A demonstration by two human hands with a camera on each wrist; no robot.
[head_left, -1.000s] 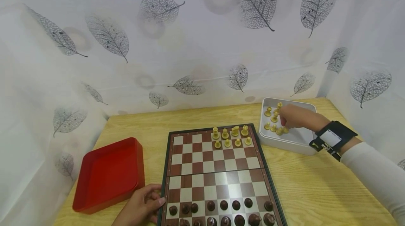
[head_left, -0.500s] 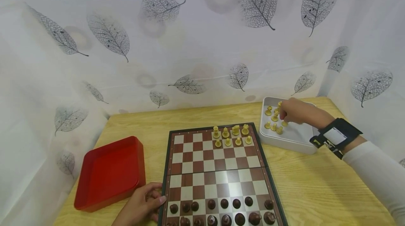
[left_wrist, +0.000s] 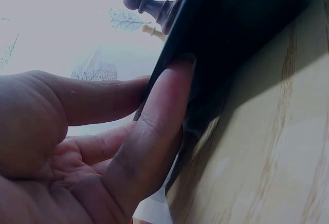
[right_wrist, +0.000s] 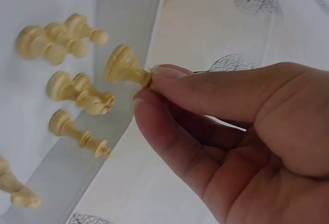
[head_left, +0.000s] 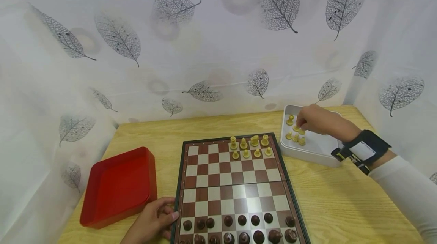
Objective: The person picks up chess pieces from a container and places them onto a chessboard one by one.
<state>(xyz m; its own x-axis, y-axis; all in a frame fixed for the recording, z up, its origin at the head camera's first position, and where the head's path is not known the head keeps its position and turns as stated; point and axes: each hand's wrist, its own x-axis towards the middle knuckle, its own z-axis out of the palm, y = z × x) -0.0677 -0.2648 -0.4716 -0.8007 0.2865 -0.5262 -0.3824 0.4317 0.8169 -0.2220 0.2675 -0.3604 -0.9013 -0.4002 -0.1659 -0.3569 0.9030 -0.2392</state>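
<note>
Right wrist view: cream chess piece (right_wrist: pixel 121 66) over white box (head_left: pixel 310 156), pinched by right hand (right_wrist: pixel 257 152), thumb and finger parted only by its width | other cream pieces (right_wrist: pixel 32 41) in box | left hand (head_left: pixel 153 217) pinching left edge of chessboard (head_left: pixel 218 192) | dark pieces (head_left: pixel 254 220) on near rows | red tray (head_left: pixel 119 187) left of board

Cream piece (right_wrist: pixel 122 66), brown-white chequered board (head_left: pixel 236 178)
</note>
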